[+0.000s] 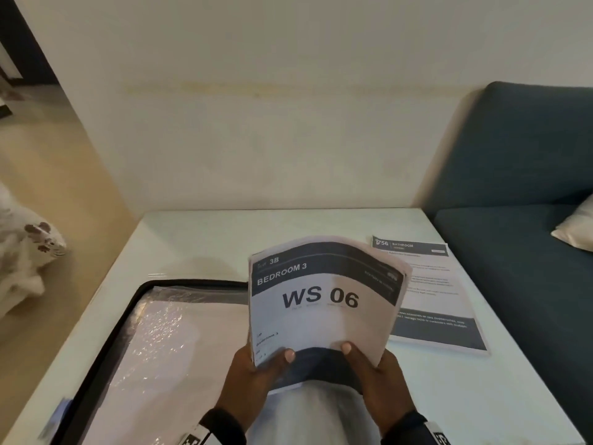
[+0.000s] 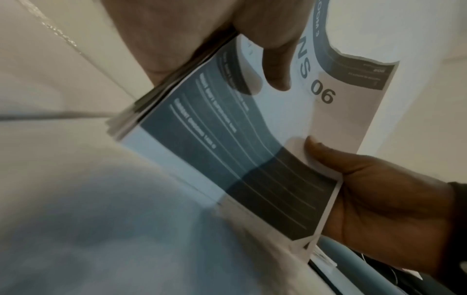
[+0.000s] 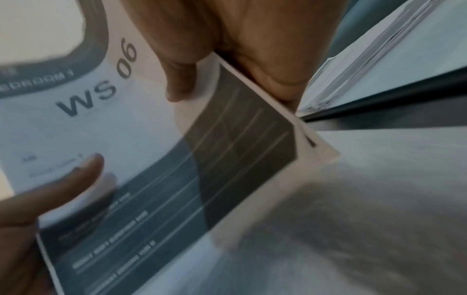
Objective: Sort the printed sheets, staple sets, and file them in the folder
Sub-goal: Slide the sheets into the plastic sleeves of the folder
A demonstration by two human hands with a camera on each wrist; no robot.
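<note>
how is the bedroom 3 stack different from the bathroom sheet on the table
The Bedroom 3 stack is held up off the table by the left hand and right hand, and it bows; the Bathroom sheet lies flat on the table, untouched. The stack's front shows large "WS 06" lettering; the sheet shows lines of small text. Both have dark header bands and dark footers.

Top sheet of held stack: "3B", "BEDROOM 3", "WS 06"; small "Bedroom 3" lower left. Flat sheet on surface: "56", "BATHROOM". Finer print unreadable.
</note>
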